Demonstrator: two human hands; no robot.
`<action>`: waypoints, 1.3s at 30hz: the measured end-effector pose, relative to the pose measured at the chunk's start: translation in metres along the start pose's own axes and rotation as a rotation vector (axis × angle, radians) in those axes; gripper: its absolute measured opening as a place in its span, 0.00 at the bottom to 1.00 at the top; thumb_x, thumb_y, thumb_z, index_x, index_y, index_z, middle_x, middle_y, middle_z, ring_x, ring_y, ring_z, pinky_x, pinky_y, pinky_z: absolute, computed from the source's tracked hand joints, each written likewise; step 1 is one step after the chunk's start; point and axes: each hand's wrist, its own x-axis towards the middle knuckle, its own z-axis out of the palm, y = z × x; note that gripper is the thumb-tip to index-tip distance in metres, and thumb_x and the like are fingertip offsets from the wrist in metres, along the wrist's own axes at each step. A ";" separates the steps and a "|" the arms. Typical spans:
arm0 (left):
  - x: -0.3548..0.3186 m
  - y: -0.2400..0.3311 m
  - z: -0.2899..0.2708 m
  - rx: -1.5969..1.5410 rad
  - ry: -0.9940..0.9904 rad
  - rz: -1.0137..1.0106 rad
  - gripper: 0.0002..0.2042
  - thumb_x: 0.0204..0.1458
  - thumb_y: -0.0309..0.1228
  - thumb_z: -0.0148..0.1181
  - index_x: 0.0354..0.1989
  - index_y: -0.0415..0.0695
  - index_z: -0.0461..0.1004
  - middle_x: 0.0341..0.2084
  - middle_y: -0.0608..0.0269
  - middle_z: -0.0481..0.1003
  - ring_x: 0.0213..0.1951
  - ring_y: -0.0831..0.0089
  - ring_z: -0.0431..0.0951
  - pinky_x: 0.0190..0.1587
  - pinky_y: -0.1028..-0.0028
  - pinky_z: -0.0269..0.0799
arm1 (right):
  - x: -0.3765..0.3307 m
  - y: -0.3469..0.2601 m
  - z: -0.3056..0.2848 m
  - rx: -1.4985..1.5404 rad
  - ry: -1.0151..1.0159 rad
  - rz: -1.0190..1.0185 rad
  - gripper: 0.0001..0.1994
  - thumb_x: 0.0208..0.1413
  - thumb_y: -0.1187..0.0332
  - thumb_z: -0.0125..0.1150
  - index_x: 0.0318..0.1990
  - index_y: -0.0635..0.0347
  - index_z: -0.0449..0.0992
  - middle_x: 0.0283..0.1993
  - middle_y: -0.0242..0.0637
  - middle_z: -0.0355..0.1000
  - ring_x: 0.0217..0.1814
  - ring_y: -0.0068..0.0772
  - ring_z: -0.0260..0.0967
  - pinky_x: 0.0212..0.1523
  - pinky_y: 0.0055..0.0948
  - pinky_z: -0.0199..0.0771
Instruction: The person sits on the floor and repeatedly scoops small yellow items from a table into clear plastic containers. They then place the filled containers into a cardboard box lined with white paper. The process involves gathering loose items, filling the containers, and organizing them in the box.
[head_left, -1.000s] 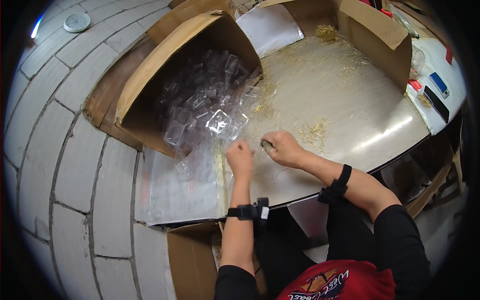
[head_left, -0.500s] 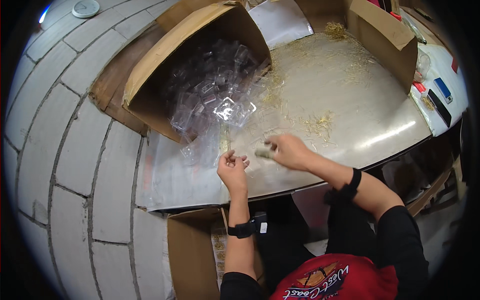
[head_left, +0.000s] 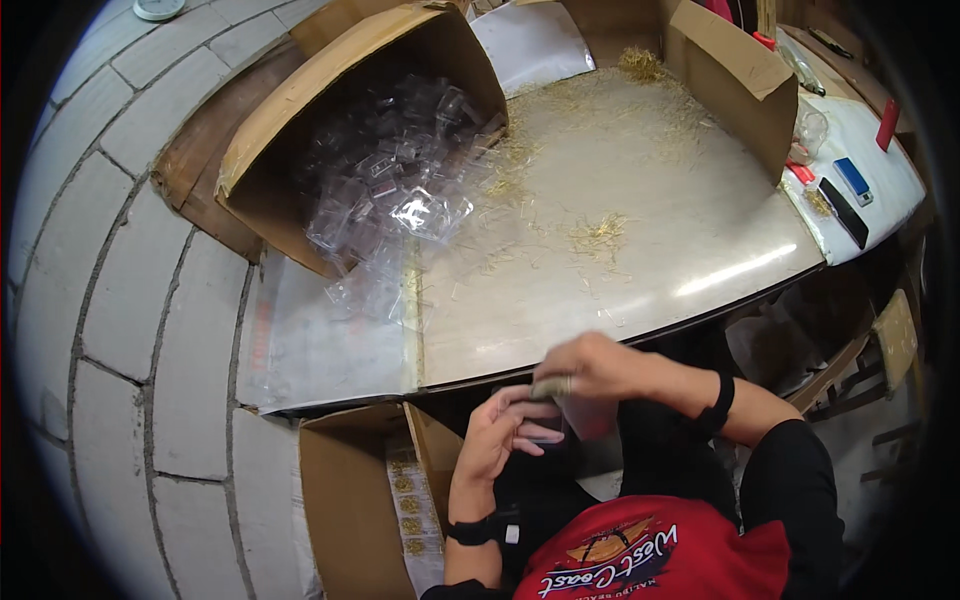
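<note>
My left hand [head_left: 492, 438] is in front of the table's near edge, above my lap. Its fingers stretch to the right, a little apart, and no thing can be made out in them. Just above those fingertips is my right hand [head_left: 588, 368], smeared by motion. Its thumb and fingers are pressed together, and what they hold, if anything, is hidden. A pale wrap shows on one of its fingertips. Beyond my hands, thin gold-coloured wire pieces [head_left: 600, 235] lie on the table [head_left: 650, 290]. Clear plastic cases [head_left: 385, 190] spill out of a tipped cardboard box [head_left: 250, 150].
Below the table's left front edge stands an open carton [head_left: 345, 480] with gold items in rows [head_left: 410, 505]. A cardboard flap [head_left: 735, 90] borders the table's far right. Past it are a blue object [head_left: 853, 180], a black bar [head_left: 843, 213] and a red cylinder [head_left: 887, 125].
Both hands have come back from over the table to above my lap and closer together. The left fingers have stretched out. The view has shifted slightly, so the table appears further left.
</note>
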 end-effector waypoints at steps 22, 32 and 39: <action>0.032 -0.177 -0.004 -0.158 0.186 -0.276 0.19 0.61 0.36 0.35 0.53 0.35 0.63 0.43 0.47 0.74 0.37 0.55 0.81 0.31 0.68 0.80 | 0.025 0.059 -0.064 -0.264 0.251 0.515 0.23 0.60 0.55 0.48 0.57 0.60 0.67 0.64 0.47 0.58 0.70 0.41 0.50 0.66 0.33 0.52; 0.028 -0.169 0.019 -0.249 0.247 -0.137 0.23 0.62 0.45 0.35 0.55 0.38 0.61 0.46 0.48 0.73 0.38 0.49 0.80 0.29 0.68 0.78 | 0.014 0.051 0.033 -0.656 0.226 0.160 0.19 0.54 0.63 0.54 0.54 0.55 0.70 0.61 0.41 0.63 0.67 0.47 0.53 0.65 0.46 0.51; 0.026 -0.184 0.014 -0.323 0.181 -0.225 0.27 0.62 0.51 0.33 0.55 0.40 0.61 0.44 0.50 0.74 0.37 0.53 0.80 0.27 0.70 0.77 | -0.047 -0.008 0.067 -0.722 0.352 0.205 0.19 0.45 0.70 0.58 0.47 0.65 0.71 0.55 0.47 0.65 0.62 0.51 0.57 0.62 0.49 0.55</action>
